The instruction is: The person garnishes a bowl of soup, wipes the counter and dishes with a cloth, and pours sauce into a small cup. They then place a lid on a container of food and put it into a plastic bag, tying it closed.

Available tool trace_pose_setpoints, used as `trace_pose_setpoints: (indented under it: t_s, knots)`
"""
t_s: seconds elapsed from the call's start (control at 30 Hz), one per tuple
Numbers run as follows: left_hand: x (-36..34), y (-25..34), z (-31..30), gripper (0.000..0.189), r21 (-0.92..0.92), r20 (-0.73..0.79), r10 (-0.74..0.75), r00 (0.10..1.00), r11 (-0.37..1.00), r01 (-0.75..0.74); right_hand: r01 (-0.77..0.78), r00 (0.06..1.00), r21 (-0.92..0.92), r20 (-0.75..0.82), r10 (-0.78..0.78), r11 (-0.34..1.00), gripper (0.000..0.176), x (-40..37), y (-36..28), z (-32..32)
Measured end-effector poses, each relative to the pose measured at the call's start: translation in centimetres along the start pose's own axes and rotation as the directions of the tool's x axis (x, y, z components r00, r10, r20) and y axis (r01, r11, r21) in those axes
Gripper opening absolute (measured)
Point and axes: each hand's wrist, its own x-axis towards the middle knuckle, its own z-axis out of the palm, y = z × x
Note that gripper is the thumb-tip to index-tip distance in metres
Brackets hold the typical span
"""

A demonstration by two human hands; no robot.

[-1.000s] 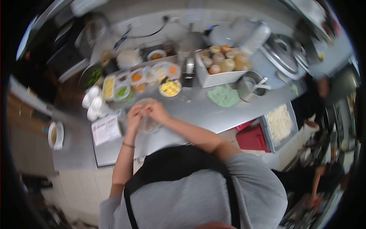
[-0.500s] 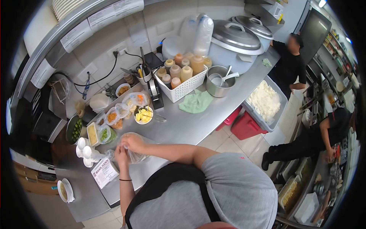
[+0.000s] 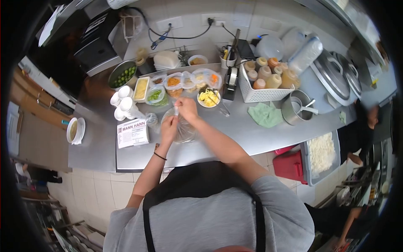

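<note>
My left hand (image 3: 169, 128) is closed on the gathered top of a clear plastic bag (image 3: 184, 133). Just above it, my right hand (image 3: 187, 109) pinches the same gathered plastic. The bag bulges out round on the steel counter below my wrists; its contents are hard to make out. Left of it sits a small clear bundle (image 3: 152, 120), beside a printed pad (image 3: 133, 135) marked MANN HANN. Beyond my hands stand a bowl of yellow shreds (image 3: 208, 98) with tongs in it and a bag of chopped greens (image 3: 157, 95).
Stacked white cups (image 3: 126, 105), a pan of green fruit (image 3: 123, 76) and a tape dispenser (image 3: 230, 84) line the back. To the right are a white basket of sauce bottles (image 3: 264, 95), a green cloth (image 3: 266, 115), a metal pot (image 3: 294, 110) and a rice tub (image 3: 321, 153). Co-workers stand at right.
My view has swung round, so the counter now runs nearly level across it. Both hands stay on the bag, their grip now drawn into a narrow twist between them.
</note>
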Motion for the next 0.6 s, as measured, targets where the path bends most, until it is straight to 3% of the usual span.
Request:
trace_pose_setpoints:
  t_s: [0.07, 0.13, 0.2, 0.23, 0.27, 0.37, 0.4, 0.43, 0.47, 0.53, 0.6]
  knots:
    - [-0.2, 0.8, 0.0, 0.025, 0.072, -0.021, 0.058, 0.998, 0.996, -0.056, 0.002, 1.0, -0.007, 0.005, -0.002, 1.0, 0.01, 0.0, 0.2, -0.1]
    - [-0.4, 1.2, -0.2, 0.023, 0.094, -0.028, 0.02, 0.999, 0.995, -0.017, -0.032, 0.998, 0.016, 0.051, 0.031, 0.999, 0.01, -0.3, -0.1, -1.3]
    - [-0.4, 0.7, 0.0, 0.021, 0.111, -0.028, 0.075, 0.997, 0.991, -0.072, -0.039, 0.991, 0.071, 0.132, 0.03, 0.997, 0.012, -0.2, 1.0, -4.6]
    - [-0.4, 0.4, 0.1, 0.019, 0.089, -0.062, 0.13, 0.99, 0.988, -0.125, -0.037, 0.996, 0.044, 0.079, 0.033, 0.998, 0.016, -0.7, 1.1, -7.5]
    - [-0.5, 0.4, 0.1, 0.019, 0.097, -0.068, 0.101, 0.993, 0.991, -0.094, -0.081, 0.964, -0.181, 0.234, 0.123, 0.98, 0.019, -0.5, 1.3, -11.6]
    - [-0.6, 0.8, -0.6, 0.016, 0.06, -0.087, 0.047, 0.995, 0.997, -0.042, -0.038, 0.956, -0.525, 0.228, 0.183, 0.85, 0.021, -2.1, 9.9, -21.3]
    - [-0.6, 0.6, -0.8, 0.014, 0.006, -0.159, 0.047, 0.986, 0.999, -0.047, 0.024, 0.957, -0.669, 0.232, 0.177, 0.743, 0.021, -3.1, 13.2, -24.7]
    - [-0.9, 0.5, -1.2, 0.012, -0.044, -0.239, 0.04, 0.97, 0.998, -0.052, 0.177, 0.977, -0.675, 0.206, -0.046, 0.717, 0.028, -4.7, 17.0, -27.4]
    - [-1.2, 0.6, -2.1, 0.012, -0.034, -0.27, 0.01, 0.963, 0.999, -0.02, 0.105, 0.98, -0.681, 0.195, 0.041, 0.724, 0.037, -5.8, 18.5, -29.0]
    - [-2.3, 0.5, -4.5, 0.012, -0.016, -0.382, -0.05, 0.923, 0.999, 0.047, 0.153, 0.949, -0.791, 0.285, 0.136, 0.592, 0.04, -8.7, 20.5, -29.5]
    - [-4.5, -1.2, -5.7, 0.011, 0.004, -0.439, -0.091, 0.894, 0.995, 0.103, 0.073, 0.936, -0.819, 0.253, 0.244, 0.57, 0.039, -11.9, 21.6, -27.4]
